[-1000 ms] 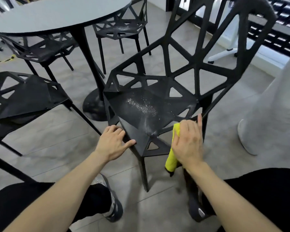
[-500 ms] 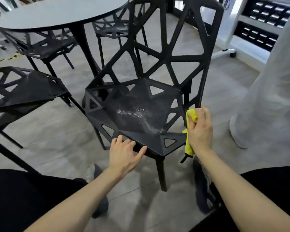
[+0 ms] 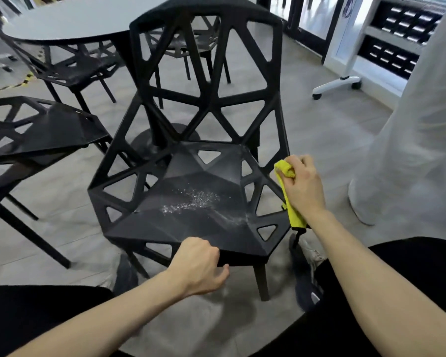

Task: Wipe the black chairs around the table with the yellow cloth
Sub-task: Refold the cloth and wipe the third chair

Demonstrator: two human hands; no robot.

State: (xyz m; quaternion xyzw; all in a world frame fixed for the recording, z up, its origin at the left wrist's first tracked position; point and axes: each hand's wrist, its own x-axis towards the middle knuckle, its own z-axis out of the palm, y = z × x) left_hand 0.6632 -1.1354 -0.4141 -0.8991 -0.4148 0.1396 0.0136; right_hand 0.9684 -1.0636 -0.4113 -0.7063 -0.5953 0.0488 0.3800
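A black lattice chair (image 3: 206, 119) stands right in front of me, its back toward the round grey table (image 3: 70, 19). White dust lies scattered on its seat (image 3: 191, 202). My left hand (image 3: 198, 266) grips the seat's front edge with curled fingers. My right hand (image 3: 303, 186) holds the bunched yellow cloth (image 3: 290, 197) beside the seat's right edge; the cloth's lower end hangs down past the rim.
A second black chair (image 3: 36, 130) stands at the left, and others (image 3: 70, 70) sit around the table. A white wheeled stand (image 3: 343, 81) is at the back right. A person's pale trouser leg (image 3: 410, 150) stands close on the right. My shoes are beneath the chair.
The chair has turned so its back faces the table. My left hand went from flat on the seat edge to gripping it. My right hand with the cloth rose along the right side.
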